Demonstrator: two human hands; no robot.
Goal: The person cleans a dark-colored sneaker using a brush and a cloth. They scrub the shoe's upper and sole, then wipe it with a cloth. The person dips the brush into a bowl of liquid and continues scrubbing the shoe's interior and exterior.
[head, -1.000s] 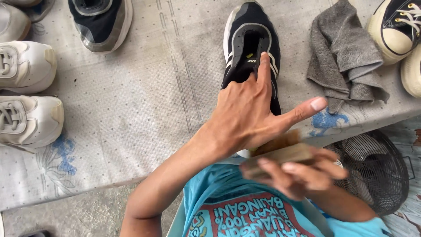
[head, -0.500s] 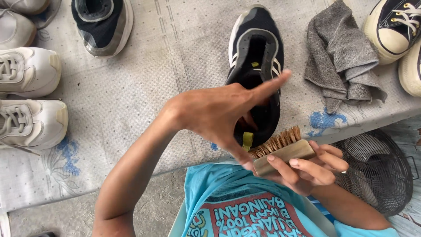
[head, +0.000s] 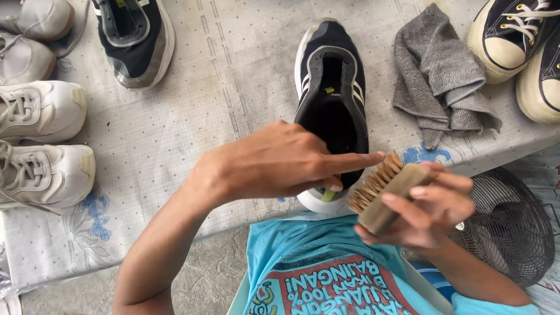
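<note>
Left hand [head: 274, 163] reaches across, forefinger extended — right hand [head: 426, 207] curled shut, fingers wrapped, palm up.

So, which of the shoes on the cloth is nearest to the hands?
The black shoe with white stripes in the middle; the left hand overlaps its heel end, while the white and other dark shoes lie along the edges.

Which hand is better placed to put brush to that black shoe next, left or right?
Right, probably. The right hand already grips the brush, bristles angled toward the black shoe at its near end. The left hand is bare, its forefinger touching the bristles, so better suited to steadying the shoe.
</note>
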